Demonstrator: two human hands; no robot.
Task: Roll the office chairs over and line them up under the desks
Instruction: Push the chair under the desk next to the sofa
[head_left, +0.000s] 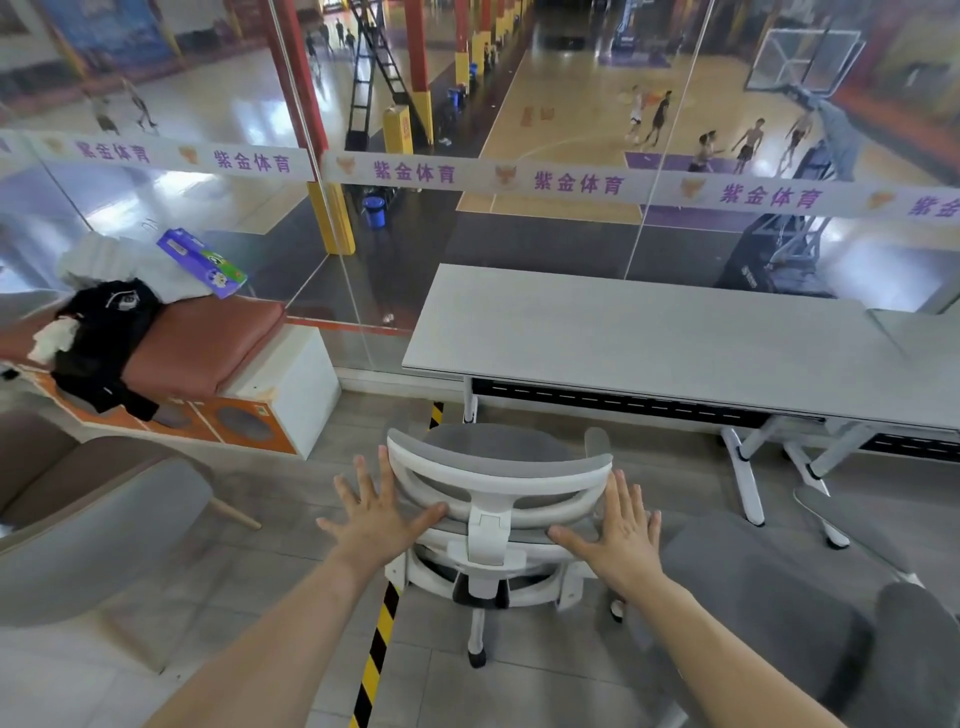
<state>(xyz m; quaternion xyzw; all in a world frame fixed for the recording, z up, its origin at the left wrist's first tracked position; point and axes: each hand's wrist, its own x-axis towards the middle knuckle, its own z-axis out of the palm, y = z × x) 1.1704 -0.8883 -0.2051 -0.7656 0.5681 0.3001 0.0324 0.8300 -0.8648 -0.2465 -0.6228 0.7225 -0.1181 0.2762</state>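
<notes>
Chair (498, 499) first: white frame, grey mesh back, standing on the wood-look floor just short of the grey surface (649, 338), its back toward you and its seat aimed at the left end of that desk. It is not tucked under yet, by my reading. Your left hand (382, 512) is splayed flat at the left edge of the backrest, thumb touching the frame, and your right hand (621, 538) mirrors it on the right edge. Fingers (363, 475) on both hands are spread wide and released, clenched around nothing, so you are pushing with open palms or just making contact.

Here is the risk. With flat palms and no hold, an uneven shove could swivel the chair on its castors and send it off line. The desk's left leg (470, 402) stands just ahead of the seat's left side, so a drift that way could knock the seat or base into it. The raised armrest (597, 441) might catch the desk edge; I cannot tell whether it clears.

Widening out: black-and-yellow floor tape (376, 660) runs beneath the base, and a castor could snag on it. A second grey chair (769, 597) sits close on your right, crowding that elbow. More white desk legs (748, 467) stand further right. Left, well apart, a padded bench (208, 343) with clothes and a grey armchair (104, 519).
</notes>
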